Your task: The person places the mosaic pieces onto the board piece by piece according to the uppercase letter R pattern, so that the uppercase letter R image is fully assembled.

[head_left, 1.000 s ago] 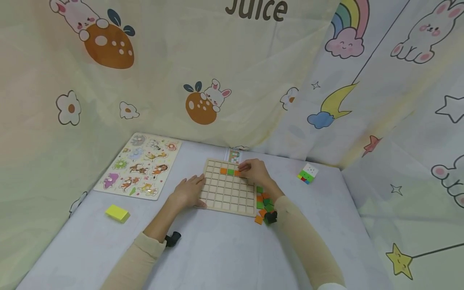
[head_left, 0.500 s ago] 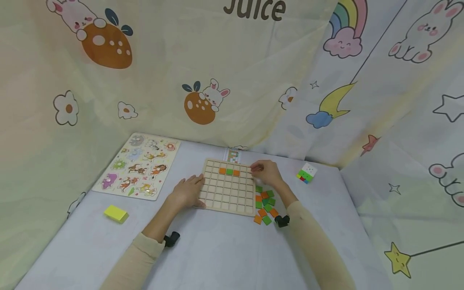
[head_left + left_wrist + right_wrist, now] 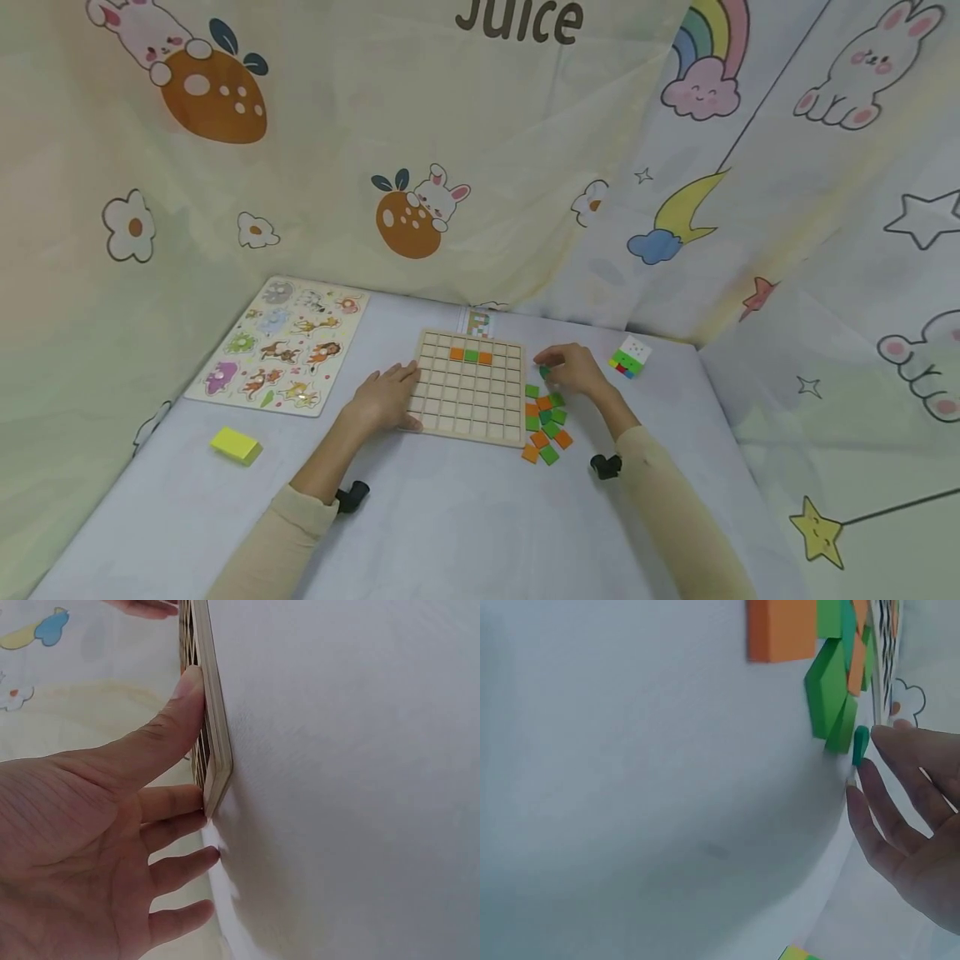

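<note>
A square wooden grid board (image 3: pixel 468 400) lies flat on the white table, with two orange tiles and a green tile (image 3: pixel 471 356) side by side in an upper row. My left hand (image 3: pixel 381 398) rests at the board's left edge, fingers fairly straight; in the left wrist view the thumb (image 3: pixel 161 739) lies along the board's side near a corner. Right of the board, my right hand (image 3: pixel 573 369) pinches a teal-green tile (image 3: pixel 861 745) between its fingertips. Just nearer than that hand spreads a loose pile of green and orange tiles (image 3: pixel 550 454).
An animal puzzle board (image 3: pixel 277 346) lies at the left, with a yellow block (image 3: pixel 236 446) in front of it. A small pattern card (image 3: pixel 480 323) sits behind the grid board. A puzzle cube (image 3: pixel 630 357) stands at the back right. Printed cloth hangs behind the table.
My right hand has moved right, from the board's upper row to beside its right edge, and now has a teal-green tile at its fingertips. The left hand stays at the board.
</note>
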The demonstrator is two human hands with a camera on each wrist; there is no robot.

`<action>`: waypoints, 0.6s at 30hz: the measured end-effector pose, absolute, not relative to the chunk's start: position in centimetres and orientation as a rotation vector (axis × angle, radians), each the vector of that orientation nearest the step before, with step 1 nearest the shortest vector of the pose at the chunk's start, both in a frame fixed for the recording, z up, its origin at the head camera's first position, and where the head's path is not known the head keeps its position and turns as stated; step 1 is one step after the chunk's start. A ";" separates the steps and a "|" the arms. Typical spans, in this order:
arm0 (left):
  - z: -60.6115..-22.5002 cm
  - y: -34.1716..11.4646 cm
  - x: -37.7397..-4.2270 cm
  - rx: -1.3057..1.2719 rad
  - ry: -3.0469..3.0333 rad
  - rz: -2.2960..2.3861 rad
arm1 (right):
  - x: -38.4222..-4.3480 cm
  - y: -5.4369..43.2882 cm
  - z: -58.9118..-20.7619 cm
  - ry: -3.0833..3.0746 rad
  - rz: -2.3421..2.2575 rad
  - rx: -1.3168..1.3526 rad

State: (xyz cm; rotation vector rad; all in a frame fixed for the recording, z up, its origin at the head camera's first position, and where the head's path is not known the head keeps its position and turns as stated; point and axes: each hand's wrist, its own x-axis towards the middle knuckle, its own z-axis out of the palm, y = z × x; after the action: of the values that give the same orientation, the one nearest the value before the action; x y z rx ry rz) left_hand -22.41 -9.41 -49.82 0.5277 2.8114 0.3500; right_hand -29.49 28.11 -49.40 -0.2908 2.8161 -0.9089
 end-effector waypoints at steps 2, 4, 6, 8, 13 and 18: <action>-49.9 -9.5 -22.4 0.527 2.812 0.350 | -29.4 28.2 -49.5 2.814 -0.894 -0.295; -50.0 -9.5 -22.4 0.529 2.813 0.350 | -29.4 28.3 -49.6 2.819 -0.886 -0.304; -50.0 -9.5 -22.4 0.528 2.810 0.354 | -29.4 28.3 -49.8 2.831 -0.879 -0.319; -50.0 -9.6 -22.4 0.527 2.807 0.363 | -29.5 28.4 -50.0 2.847 -0.875 -0.334; -49.8 -9.5 -22.4 0.529 2.804 0.375 | -29.8 28.7 -50.4 2.891 -0.849 -0.337; -49.7 -9.5 -22.4 0.532 2.808 0.364 | -29.9 28.9 -50.6 2.919 -0.804 -0.335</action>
State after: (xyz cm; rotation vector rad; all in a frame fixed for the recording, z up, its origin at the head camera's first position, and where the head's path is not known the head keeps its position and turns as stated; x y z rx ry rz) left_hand -22.42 -9.49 -49.70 0.5320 2.8075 0.3640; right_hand -29.93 28.87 -50.59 -0.3347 2.9194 -0.8045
